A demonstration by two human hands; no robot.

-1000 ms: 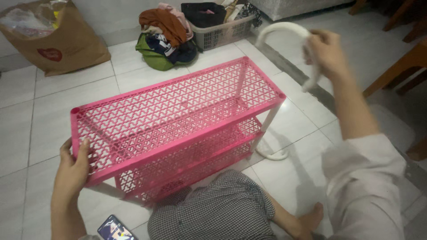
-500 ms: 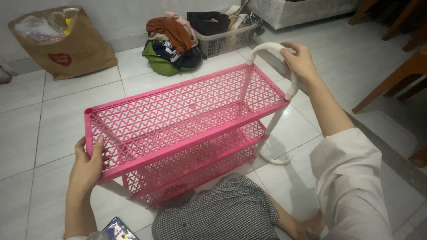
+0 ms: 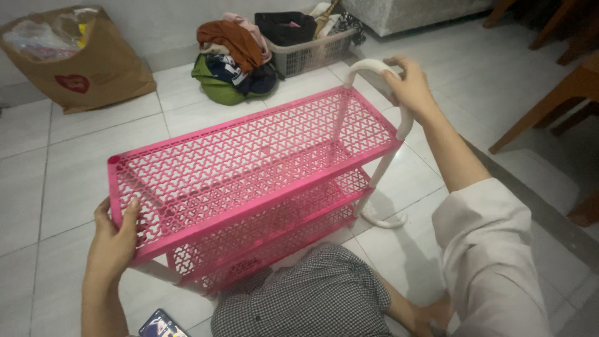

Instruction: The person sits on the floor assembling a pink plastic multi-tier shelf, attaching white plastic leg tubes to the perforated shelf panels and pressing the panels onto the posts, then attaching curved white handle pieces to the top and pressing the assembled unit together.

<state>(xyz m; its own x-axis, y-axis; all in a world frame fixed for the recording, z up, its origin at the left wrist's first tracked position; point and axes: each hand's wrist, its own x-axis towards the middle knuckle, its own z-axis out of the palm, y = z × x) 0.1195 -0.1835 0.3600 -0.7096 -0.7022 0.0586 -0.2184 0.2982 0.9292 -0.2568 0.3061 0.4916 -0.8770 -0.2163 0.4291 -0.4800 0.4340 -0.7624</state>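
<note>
White-tiled floor w/ pink lattice rack [image 3: 249, 175] at centre: looks light, stiff plastic; left hand [image 3: 115, 234] clamps its 8 o'clock corner, right hand [image 3: 409, 87] wraps white end tube [image 3: 374, 65] at 1 o'clock.

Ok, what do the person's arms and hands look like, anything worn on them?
The left hand is bare, and so is its forearm as far as shown. The right hand is bare too, its forearm uncovered up to a loose white sleeve pushed above the elbow. No gloves, rings or watch visible.
</note>
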